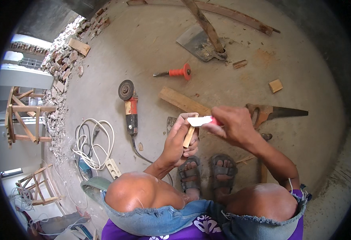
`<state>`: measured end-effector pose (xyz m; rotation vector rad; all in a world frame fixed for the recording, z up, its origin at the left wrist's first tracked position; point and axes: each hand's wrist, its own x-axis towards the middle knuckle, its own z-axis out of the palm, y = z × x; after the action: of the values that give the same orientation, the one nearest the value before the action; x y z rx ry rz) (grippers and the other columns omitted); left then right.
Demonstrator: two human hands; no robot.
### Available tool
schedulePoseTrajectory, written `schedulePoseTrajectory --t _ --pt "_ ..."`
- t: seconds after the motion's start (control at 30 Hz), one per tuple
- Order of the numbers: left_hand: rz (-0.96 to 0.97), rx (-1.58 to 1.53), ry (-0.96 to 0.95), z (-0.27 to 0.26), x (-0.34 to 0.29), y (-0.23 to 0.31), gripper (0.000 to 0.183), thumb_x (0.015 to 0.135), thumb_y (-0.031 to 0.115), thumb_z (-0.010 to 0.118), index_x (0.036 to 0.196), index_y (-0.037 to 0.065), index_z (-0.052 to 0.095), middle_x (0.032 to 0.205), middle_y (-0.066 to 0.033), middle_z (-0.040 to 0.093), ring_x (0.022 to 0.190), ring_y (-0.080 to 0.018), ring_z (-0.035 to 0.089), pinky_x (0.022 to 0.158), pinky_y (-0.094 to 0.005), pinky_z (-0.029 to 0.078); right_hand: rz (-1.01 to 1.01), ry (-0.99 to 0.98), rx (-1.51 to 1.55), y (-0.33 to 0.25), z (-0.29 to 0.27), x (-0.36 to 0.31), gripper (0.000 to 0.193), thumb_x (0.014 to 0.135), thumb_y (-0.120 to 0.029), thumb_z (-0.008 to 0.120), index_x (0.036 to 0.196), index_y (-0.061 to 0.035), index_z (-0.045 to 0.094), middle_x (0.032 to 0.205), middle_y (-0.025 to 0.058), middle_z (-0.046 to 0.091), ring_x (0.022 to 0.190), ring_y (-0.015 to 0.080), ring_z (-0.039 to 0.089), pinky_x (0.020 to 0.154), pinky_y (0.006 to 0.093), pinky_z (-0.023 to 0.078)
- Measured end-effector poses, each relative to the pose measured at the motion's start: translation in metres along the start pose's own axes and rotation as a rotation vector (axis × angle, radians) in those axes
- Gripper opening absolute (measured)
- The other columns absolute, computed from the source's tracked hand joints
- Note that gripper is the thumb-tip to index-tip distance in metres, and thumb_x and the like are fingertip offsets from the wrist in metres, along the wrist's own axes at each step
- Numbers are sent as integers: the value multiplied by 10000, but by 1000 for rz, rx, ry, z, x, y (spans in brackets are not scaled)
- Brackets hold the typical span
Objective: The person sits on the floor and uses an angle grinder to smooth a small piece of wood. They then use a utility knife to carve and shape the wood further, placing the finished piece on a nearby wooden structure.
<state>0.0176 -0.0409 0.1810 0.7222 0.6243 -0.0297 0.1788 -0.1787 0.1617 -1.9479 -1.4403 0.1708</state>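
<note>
My left hand (172, 145) is closed around a small strip of wood (189, 137), which points up between the fingers and thumb. In my right hand (236, 125) is a knife (199, 121) with a red handle, mostly covered by the fingers. Its pale, bright blade lies across the top end of the strip, close to my left fingertips; whether the edge bites into the wood I cannot tell. Just beyond both hands a wooden board (179, 100) lies on the floor. To the right of my right hand is a handsaw (277, 113) with a wooden handle.
An angle grinder (131, 108) lies left, its cord running toward my feet. Beyond are a chisel (177, 72) with a red guard and a shovel (201, 43). A coiled white cord (99, 160) and power strip (113, 169) sit lower left. Rubble (61, 68) lines the far left.
</note>
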Motion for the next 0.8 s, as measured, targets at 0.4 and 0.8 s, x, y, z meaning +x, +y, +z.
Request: schedulePoseTrajectory --t 0.4,0.8 --pt "45 76 -4 0 1 -4 263 1082 333 383 1284 169 422 670 5 426 423 -45 278 356 -187 244 3 -10 -88 -3 1 -1 421 829 -509 711 746 -118 579 658 66 576 591 275 620 508 406 452" --pt "50 117 -49 2 0 -4 282 1079 350 392 1277 149 406 664 -12 418 411 -43 266 335 -190 249 117 18 -61 6 -22 -10 396 854 -464 709 758 -98 591 653 89 571 583 293 611 521 414 450"
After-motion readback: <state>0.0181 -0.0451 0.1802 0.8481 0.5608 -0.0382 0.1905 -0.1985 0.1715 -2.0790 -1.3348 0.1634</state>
